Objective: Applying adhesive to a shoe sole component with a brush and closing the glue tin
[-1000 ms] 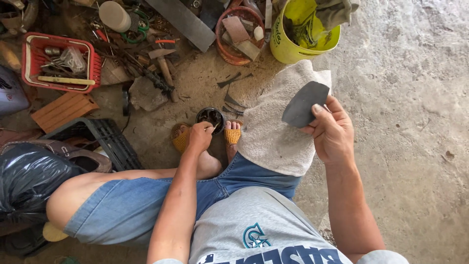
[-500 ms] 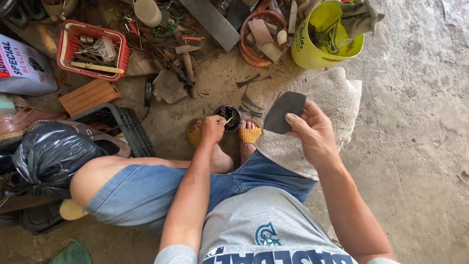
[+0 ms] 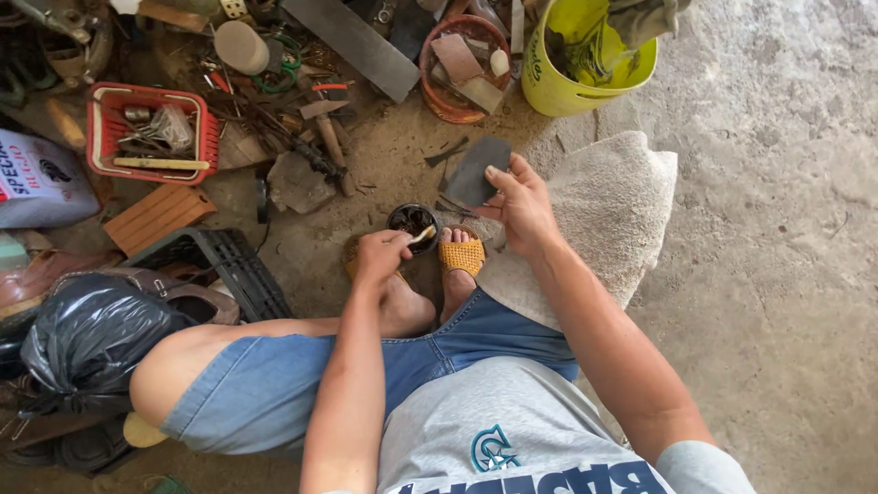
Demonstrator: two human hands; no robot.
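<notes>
A small brush is pinched in the left hand [image 3: 380, 252], its tip held at the rim of a small dark tin [image 3: 412, 220] standing on the floor between the sandalled feet. A flat dark grey sheet [image 3: 476, 172] is pinched in the right hand [image 3: 523, 206], just above the tin. No coating can be made out on the sheet, so spreading appears barely begun. A beige cloth [image 3: 608, 215] lies just beside; a yellow bucket [image 3: 549, 87] and a red basket [image 3: 99, 137] stand farther off.

One yellow bucket [image 3: 585, 69] at one o'clock, one red basket [image 3: 151, 133] at ten. One small dark tin [image 3: 412, 222] at centre. Two orange sandals [image 3: 462, 256].
</notes>
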